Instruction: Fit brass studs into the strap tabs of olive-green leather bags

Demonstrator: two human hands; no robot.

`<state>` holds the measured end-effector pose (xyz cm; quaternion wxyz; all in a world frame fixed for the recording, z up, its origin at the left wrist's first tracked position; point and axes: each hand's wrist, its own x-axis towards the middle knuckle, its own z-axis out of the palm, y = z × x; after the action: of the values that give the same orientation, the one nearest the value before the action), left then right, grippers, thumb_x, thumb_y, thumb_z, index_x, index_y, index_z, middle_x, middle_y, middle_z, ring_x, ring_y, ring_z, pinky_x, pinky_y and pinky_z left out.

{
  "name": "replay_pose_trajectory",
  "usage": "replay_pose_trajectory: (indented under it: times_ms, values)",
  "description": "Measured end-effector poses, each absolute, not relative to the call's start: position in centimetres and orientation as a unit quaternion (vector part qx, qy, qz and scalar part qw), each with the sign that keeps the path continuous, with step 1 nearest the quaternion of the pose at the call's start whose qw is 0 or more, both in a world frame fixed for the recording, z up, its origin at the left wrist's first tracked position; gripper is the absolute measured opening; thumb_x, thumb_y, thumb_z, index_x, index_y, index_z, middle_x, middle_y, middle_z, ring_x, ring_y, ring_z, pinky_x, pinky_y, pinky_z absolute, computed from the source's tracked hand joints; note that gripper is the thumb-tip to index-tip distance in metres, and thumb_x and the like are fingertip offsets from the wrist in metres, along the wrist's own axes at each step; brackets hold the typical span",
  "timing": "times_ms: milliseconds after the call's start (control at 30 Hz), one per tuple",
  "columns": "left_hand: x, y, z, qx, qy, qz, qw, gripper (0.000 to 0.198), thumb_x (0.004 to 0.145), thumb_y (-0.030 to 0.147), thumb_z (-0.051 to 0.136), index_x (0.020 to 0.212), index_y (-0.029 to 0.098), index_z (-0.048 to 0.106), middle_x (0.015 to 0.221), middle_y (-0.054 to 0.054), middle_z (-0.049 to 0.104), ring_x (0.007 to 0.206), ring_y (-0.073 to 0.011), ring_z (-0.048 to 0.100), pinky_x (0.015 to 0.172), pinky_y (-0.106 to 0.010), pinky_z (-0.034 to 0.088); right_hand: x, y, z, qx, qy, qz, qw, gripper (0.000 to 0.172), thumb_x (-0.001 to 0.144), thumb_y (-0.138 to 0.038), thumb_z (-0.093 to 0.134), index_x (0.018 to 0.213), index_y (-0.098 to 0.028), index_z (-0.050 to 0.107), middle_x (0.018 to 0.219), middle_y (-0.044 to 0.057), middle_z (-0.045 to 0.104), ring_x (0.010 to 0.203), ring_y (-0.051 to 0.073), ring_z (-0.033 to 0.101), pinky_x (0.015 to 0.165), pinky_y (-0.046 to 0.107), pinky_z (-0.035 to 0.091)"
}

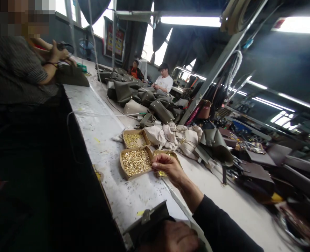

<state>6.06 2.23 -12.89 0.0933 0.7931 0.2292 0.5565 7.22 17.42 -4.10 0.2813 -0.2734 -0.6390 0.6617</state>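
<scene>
My right hand (168,169) reaches over the table with thumb and fingertips pinched together at the right edge of a cardboard tray (121,164) full of small gold metal pieces. Whatever sits between the fingertips is too small to make out. Behind that tray stands a second tray (147,139) of yellowish metal pieces, and a third tray (174,154) is partly covered by my right hand. Low in the view, my left hand (180,238) is blurred, its fingers curled over a dark green leather bag (157,213) with a small tab.
Pale cloth bundles (159,136) and a dark green bag (215,145) lie beyond the trays. More bags (147,96) are heaped farther back. A slanted metal post (210,84) rises from the table (92,120). A co-worker (18,63) handles a bag at left; two people sit farther off.
</scene>
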Motion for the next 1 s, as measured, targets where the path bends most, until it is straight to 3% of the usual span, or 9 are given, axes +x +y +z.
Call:
replay_pose_trajectory:
  times_ms: [100,267,400,533,833,1000]
  values:
    - [6.4,2.1,-12.9,0.774,0.231,0.583,0.095,0.022,0.098,0.02,0.048,0.113,0.012,0.062,0.093,-0.013,0.072,0.088,-0.0237,0.072,0.075,-0.036,0.064,12.4,15.4,-1.4,-0.289,-0.613,0.658,0.328,0.04,0.065,-0.041,0.096,0.081,-0.014,0.071,0.072,0.0,0.065,0.064,0.01,0.057,0.063,0.021,0.049]
    - [6.1,2.0,-12.3,0.775,0.232,0.585,0.055,0.026,0.09,0.004,0.055,0.114,0.008,0.062,0.105,-0.013,0.073,0.102,-0.0193,0.07,0.091,-0.03,0.061,22.4,11.1,0.5,-0.337,-0.59,0.645,0.349,0.034,0.07,-0.038,0.095,0.082,-0.014,0.074,0.075,0.001,0.067,0.068,0.011,0.059,0.067,0.021,0.05]
    - [5.9,1.7,-11.2,0.795,0.219,0.562,0.062,0.022,0.09,0.002,0.061,0.111,0.005,0.063,0.107,-0.014,0.073,0.109,-0.0174,0.068,0.097,-0.026,0.056,27.9,6.6,-0.2,-0.372,-0.597,0.642,0.305,0.026,0.084,-0.037,0.086,0.089,-0.014,0.074,0.082,0.002,0.07,0.075,0.01,0.062,0.072,0.019,0.049]
    - [6.7,1.1,-9.8,0.814,0.185,0.547,0.054,0.023,0.09,0.0,0.06,0.113,0.004,0.063,0.108,-0.015,0.072,0.113,-0.0176,0.066,0.097,-0.026,0.056,29.6,3.4,-0.3,-0.369,-0.686,0.554,0.292,0.017,0.097,-0.03,0.071,0.092,-0.014,0.073,0.088,0.002,0.068,0.081,0.011,0.062,0.075,0.018,0.049]
    - [8.7,0.5,-8.1,0.838,0.16,0.519,0.063,0.024,0.091,0.001,0.063,0.114,0.003,0.062,0.106,-0.016,0.072,0.11,-0.0186,0.067,0.093,-0.028,0.058,30.3,1.6,-0.4,-0.363,-0.76,0.453,0.291,0.009,0.099,-0.018,0.066,0.097,-0.017,0.075,0.09,0.0,0.073,0.084,0.012,0.067,0.078,0.018,0.048]
    - [8.9,0.3,-8.0,0.844,0.154,0.511,0.06,0.024,0.091,0.002,0.062,0.114,0.004,0.063,0.103,-0.014,0.074,0.111,-0.0216,0.068,0.093,-0.033,0.062,31.0,1.2,-1.3,-0.353,-0.734,0.479,0.328,0.011,0.098,-0.021,0.068,0.093,-0.017,0.077,0.088,0.001,0.073,0.083,0.012,0.067,0.077,0.017,0.049]
